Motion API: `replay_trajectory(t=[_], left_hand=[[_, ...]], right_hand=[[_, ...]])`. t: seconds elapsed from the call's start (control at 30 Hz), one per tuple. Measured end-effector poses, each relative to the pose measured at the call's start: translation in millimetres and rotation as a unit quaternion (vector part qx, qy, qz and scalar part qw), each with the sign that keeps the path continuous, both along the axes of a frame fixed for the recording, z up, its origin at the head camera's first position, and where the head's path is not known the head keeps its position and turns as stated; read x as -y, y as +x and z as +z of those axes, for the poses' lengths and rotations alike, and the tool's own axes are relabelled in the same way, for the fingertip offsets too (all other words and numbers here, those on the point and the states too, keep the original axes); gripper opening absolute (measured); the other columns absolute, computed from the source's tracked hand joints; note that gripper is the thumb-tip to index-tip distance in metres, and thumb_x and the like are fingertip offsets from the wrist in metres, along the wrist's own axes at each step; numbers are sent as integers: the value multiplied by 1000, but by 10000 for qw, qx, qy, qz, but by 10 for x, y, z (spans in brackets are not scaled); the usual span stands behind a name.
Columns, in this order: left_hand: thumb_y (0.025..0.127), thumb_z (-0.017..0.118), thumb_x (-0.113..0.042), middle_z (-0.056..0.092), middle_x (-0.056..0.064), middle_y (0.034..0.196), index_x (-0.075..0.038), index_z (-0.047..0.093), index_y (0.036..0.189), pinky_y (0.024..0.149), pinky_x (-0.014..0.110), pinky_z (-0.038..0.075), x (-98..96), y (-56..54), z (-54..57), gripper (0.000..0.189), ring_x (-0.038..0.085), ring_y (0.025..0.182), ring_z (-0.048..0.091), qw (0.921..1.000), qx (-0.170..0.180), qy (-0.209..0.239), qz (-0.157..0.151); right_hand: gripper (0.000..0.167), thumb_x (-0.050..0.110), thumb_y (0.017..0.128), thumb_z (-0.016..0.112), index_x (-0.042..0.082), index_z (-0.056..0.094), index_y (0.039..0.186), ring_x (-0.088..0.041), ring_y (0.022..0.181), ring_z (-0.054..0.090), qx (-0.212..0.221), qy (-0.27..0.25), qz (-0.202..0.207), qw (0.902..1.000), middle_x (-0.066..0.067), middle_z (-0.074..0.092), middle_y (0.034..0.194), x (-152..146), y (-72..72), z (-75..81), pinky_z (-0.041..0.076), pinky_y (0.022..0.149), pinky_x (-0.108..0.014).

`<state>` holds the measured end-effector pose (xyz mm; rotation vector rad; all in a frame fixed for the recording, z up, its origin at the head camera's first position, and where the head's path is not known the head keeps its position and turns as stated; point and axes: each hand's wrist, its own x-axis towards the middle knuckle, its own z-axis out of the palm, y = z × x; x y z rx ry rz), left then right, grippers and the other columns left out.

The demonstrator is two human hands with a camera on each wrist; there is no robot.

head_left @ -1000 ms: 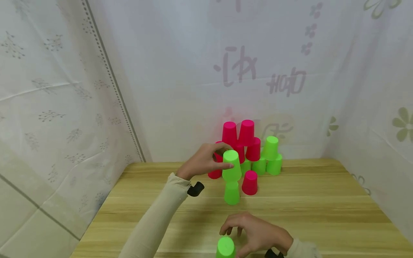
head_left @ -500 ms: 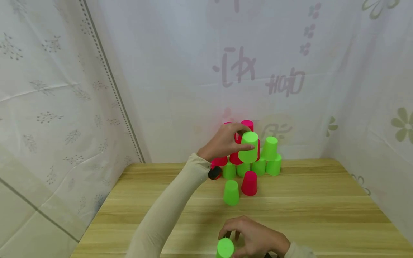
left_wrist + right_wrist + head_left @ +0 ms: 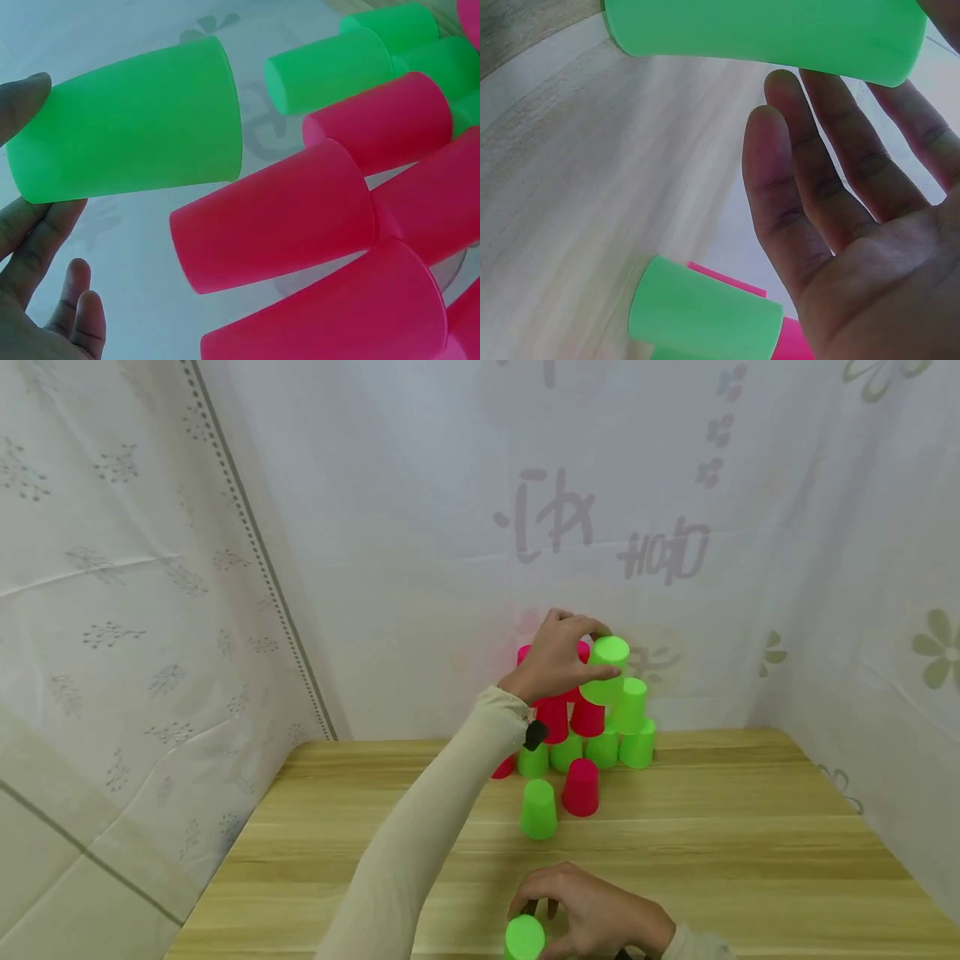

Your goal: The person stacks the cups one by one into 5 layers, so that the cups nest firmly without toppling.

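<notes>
My left hand (image 3: 558, 656) pinches an upside-down green cup (image 3: 609, 652) between thumb and fingers, held up at the right side of a stack. In the left wrist view this green cup (image 3: 131, 120) is apart from the pink cups (image 3: 274, 217) beside it. The stack has green cups (image 3: 567, 753) at the bottom, pink cups (image 3: 588, 718) above and one green cup (image 3: 632, 703) on its right. Near the front edge of the view, my right hand (image 3: 596, 906) holds another upside-down green cup (image 3: 525, 937); its fingers (image 3: 847, 142) touch the side of that cup (image 3: 765, 30).
A single green cup (image 3: 538, 810) and a single pink cup (image 3: 581, 787) stand upside down on the wooden table (image 3: 712, 852) in front of the stack. A pale patterned cloth (image 3: 420, 568) hangs behind and at both sides.
My left hand has lifted its green cup off the line of the front green cup, up and to the right, past the pink cups. My right hand has drawn slightly closer around its cup.
</notes>
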<state>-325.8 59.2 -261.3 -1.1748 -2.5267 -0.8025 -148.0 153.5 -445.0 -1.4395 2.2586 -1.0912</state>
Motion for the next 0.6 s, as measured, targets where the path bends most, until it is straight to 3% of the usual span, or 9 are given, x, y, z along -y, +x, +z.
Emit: replay_trajectory(t=[0.13,0.33,0.6], left_hand=[[87,78,-38,69,-1,120,-15,68,123,109,39,40,-87,-58,-35,44,23,130,42,9997,200,62,148],[86,79,-37,69,0,123,-16,68,124,115,47,31,-165,-137,-98,45,26,133,39,9981,503,117,334],[86,78,-44,70,-2,125,-23,65,132,102,43,33,-276,-238,-108,52,24,128,41,9983,206,-41,550]], right_hand=[[32,33,88,78,24,65,116,8,96,60,-130,-17,-17,9999,9,71,109,-4,0,-14,53,78,-15],[30,23,89,77,22,65,116,9,94,60,-416,-47,94,9991,8,70,106,-8,-4,-72,51,78,-11],[26,30,92,73,22,66,115,10,94,59,-130,15,-17,9999,9,71,106,17,-31,-53,52,78,-13]])
